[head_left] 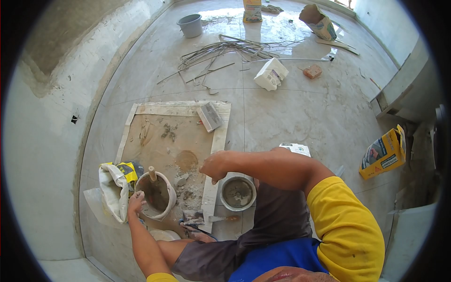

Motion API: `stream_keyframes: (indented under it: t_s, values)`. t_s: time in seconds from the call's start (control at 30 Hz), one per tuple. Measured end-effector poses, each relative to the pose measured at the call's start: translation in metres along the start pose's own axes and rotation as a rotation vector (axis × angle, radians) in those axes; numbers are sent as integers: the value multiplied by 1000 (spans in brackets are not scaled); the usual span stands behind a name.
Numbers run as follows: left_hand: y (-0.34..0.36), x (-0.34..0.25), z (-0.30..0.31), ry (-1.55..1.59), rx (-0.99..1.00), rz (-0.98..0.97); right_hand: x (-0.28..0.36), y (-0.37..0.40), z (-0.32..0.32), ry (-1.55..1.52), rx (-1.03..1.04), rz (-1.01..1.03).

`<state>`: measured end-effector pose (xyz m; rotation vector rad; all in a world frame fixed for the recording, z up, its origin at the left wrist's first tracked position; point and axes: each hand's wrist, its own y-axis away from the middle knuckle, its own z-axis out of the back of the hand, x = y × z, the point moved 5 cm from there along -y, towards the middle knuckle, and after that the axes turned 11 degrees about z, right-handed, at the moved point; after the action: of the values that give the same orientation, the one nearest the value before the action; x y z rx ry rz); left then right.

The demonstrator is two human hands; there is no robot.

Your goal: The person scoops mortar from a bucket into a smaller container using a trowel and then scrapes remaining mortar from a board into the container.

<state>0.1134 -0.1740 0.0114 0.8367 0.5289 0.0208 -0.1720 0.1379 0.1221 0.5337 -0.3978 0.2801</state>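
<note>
My left hand (136,203) grips the near-left rim of a round mortar bucket (172,193). A wooden handle (152,173) stands up out of that bucket, its lower end hidden inside. Beside the hand, an open white sack (112,185) leans at the left. My right hand (216,165) hovers over the right edge of a dusty board (162,123), fingers curled downward; anything inside them is hidden. Just below and right of it is a metal bowl (221,196) holding grey paste. A trowel (193,217) and a scraper (225,218) lie near my feet.
A small box (210,117) rests on the board's far right corner. Beyond lie bent metal rods (225,50), a grey bucket (190,26), a white block (271,74) and a brick piece (312,71). A yellow bag (384,152) stands at the right; a wall (51,141) runs along the left.
</note>
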Motion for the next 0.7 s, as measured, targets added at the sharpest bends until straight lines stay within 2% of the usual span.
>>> stream_keyframes:
  t_s: [0.7]
  values:
    - [-1,0,-2,65,24,-15,2,-1,0,19,10,16]
